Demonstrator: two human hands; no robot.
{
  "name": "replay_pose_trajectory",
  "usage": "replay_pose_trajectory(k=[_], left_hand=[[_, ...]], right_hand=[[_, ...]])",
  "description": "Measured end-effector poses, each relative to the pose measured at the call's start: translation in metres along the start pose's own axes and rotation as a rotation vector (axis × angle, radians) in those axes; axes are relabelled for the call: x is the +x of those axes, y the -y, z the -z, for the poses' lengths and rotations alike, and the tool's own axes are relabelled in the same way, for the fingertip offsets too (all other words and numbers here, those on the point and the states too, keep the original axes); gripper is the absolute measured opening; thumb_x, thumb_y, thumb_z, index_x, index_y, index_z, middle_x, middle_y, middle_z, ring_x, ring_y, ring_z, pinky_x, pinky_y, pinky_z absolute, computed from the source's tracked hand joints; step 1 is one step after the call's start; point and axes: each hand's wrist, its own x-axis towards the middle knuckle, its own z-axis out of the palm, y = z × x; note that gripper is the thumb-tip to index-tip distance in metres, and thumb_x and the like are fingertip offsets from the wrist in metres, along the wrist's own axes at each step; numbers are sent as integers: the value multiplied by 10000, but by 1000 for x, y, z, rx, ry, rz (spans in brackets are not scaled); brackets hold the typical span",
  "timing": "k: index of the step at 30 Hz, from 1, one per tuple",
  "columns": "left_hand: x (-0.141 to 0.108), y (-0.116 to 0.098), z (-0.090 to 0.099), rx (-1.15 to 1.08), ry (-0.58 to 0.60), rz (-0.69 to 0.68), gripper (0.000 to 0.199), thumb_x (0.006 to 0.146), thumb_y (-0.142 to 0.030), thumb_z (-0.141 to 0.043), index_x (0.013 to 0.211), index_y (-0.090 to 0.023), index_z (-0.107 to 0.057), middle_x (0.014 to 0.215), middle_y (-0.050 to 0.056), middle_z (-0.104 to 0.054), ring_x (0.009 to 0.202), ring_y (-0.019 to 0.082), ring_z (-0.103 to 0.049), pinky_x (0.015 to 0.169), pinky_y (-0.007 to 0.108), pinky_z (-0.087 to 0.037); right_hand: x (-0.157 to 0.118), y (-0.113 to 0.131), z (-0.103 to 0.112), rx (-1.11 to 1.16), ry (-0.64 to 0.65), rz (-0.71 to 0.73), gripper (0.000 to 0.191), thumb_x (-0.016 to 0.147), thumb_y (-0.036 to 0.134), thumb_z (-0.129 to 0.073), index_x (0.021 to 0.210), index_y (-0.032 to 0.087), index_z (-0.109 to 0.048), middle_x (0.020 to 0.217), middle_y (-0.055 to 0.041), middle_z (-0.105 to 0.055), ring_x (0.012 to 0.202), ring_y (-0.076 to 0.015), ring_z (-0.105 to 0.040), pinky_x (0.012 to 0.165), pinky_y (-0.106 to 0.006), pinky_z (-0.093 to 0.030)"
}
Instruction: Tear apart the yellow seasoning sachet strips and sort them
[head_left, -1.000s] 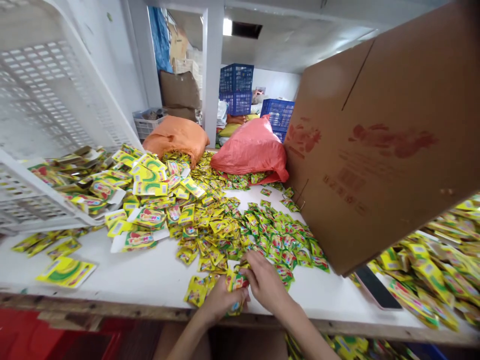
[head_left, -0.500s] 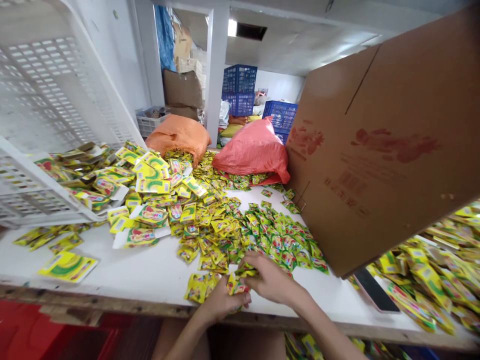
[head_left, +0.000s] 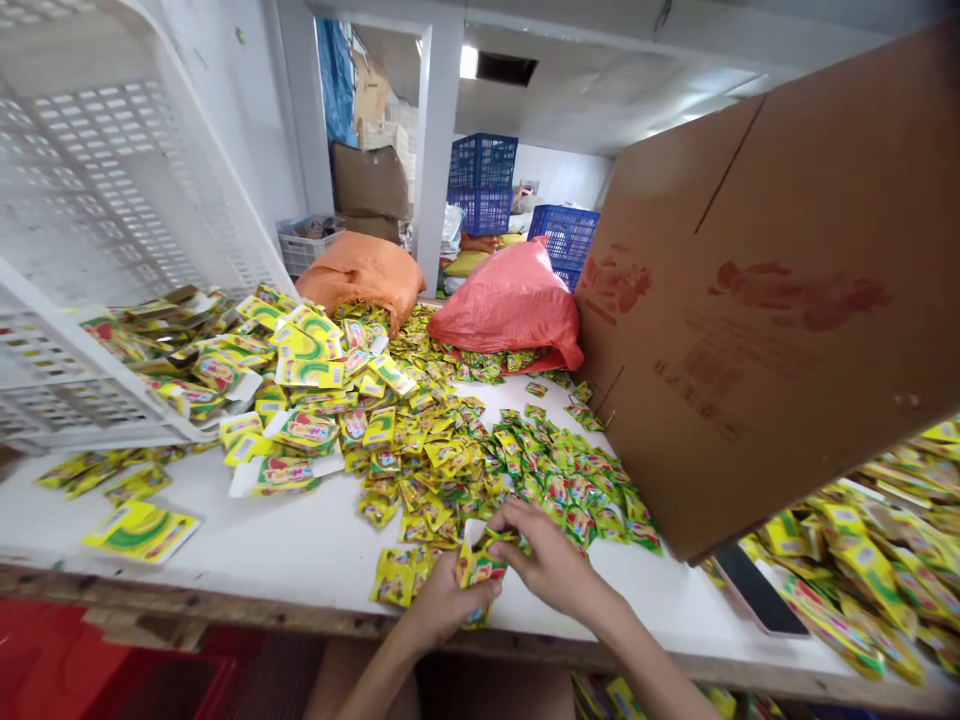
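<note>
Near the table's front edge my left hand (head_left: 452,598) holds a small yellow-green box (head_left: 480,565) upright, its white top flap raised. My right hand (head_left: 536,550) is at the box's open top, fingers closed on a small green packet that is mostly hidden. Yellow packets (head_left: 395,577) lie just left of my left hand. Beyond my hands spreads a heap of green packets (head_left: 577,480), which merges with yellow packets (head_left: 450,450) on its left. Flattened yellow boxes (head_left: 307,345) are piled farther left.
A white crate (head_left: 135,180) lies tipped at the left. A large cardboard carton (head_left: 750,300) leans at the right, beside a phone (head_left: 761,590) and more yellow boxes (head_left: 855,540). Orange (head_left: 364,270) and red (head_left: 510,305) sacks lie at the back of the white table (head_left: 262,530).
The box in my left hand now stands more upright, with its white flap showing. My right hand has shifted slightly and its fingers are at the box's opening.
</note>
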Motion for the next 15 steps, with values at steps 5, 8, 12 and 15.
replay_pose_trajectory(k=[5,8,12,15], left_hand=[[1,3,-1,10,-82,-48,342,601,-252,-700,898,-115,-597,744,19,-626,699,165,-539,654,254,-421],[2,4,-2,-21,-42,-133,396,589,-241,-716,949,-126,-596,845,37,-645,789,193,-554,709,269,-427],[2,5,-4,-26,-27,-167,434,609,-205,-702,1019,-147,-576,928,32,-650,866,208,-556,751,270,-433],[0,3,-4,10,-20,-194,394,638,-168,-664,1021,-152,-575,972,34,-650,916,215,-554,807,284,-427]], right_hand=[[0,-1,-3,-113,-42,-19,23,784,200,-554,807,203,-557,818,-13,-584,854,-188,-512,845,-352,-325],[-1,1,-4,-80,6,-25,120,763,254,-590,872,215,-560,849,-3,-598,860,-181,-514,880,-361,-303],[-2,2,-11,-170,-72,-72,43,779,225,-564,820,211,-570,827,-18,-582,862,-202,-487,835,-368,-320],[-5,4,-19,-230,-85,-66,55,777,235,-570,742,210,-604,896,-44,-556,902,-220,-457,813,-368,-334]])
